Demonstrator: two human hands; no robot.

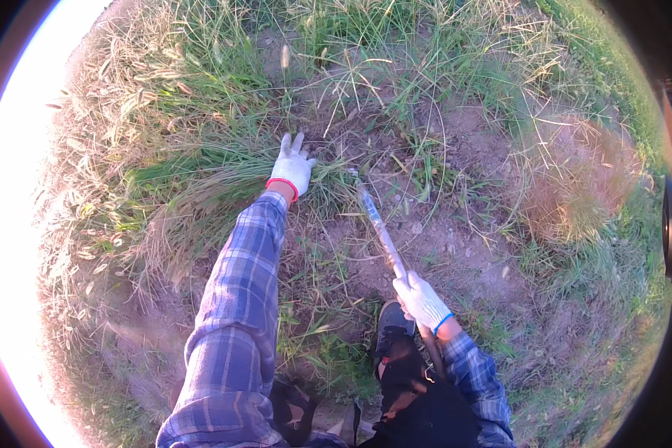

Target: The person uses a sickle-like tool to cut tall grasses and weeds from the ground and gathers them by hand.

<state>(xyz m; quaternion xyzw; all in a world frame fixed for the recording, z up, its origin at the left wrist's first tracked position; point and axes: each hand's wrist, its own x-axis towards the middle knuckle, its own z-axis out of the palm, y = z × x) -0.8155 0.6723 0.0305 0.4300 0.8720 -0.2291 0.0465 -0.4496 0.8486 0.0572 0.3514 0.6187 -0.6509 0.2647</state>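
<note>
My left hand (292, 165), in a white knit glove with a red cuff, lies over a clump of long grass (213, 173) with its fingers apart. The blades sweep out leftward beneath the wrist, while the clump's base (333, 182) shows to the right of the hand. In a white glove with a blue cuff, my right hand (420, 299) is closed around the long handle (382, 232) of a tool. That handle slants up to the clump's base, where a small pale metal part (353, 172) shows; grass hides most of the tool's head.
My dark shoe (395, 322) stands on the soil beside the handle. Dry seed-headed grass (140, 106) grows thickly at the left. Bare soil with small stones (448, 246) lies right of the handle, and a reddish-brown grass tuft (577, 179) stands farther right.
</note>
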